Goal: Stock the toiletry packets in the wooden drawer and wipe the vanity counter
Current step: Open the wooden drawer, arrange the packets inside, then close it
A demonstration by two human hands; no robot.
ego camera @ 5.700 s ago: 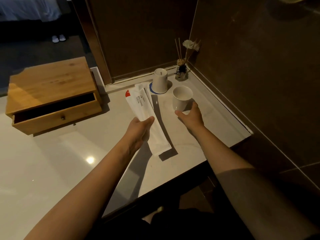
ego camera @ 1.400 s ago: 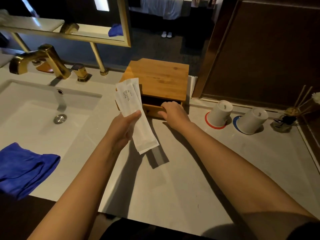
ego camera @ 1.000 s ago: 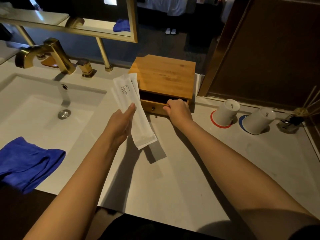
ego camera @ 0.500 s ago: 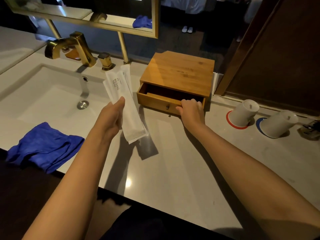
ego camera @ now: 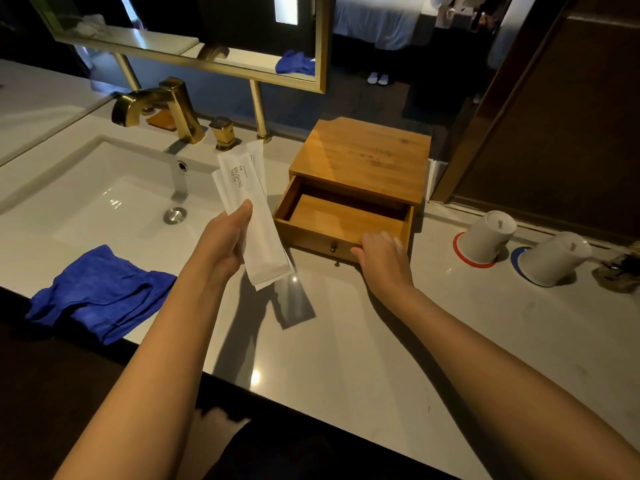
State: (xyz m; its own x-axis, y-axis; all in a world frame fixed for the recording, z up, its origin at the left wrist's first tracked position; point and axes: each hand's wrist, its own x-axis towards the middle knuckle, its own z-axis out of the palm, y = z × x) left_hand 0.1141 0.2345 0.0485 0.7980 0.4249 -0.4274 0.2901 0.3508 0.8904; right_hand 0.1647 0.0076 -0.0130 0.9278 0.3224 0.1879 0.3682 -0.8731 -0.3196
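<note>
On counter, left hand [ego camera: 227, 242] gripping packets [ego camera: 254, 216], drawer [ego camera: 343, 220] open

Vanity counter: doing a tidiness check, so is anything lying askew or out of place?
The blue cloth lies crumpled, draped over the counter's front edge beside the sink. The two upturned cups look orderly.

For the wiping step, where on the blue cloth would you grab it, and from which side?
Judging by its pose, take the blue cloth at the bunched folds on top, coming down from above with the left hand once the packets are stowed. It lies crumpled over the counter's front edge beside the sink, so the raised folds offer a pinch.
</note>
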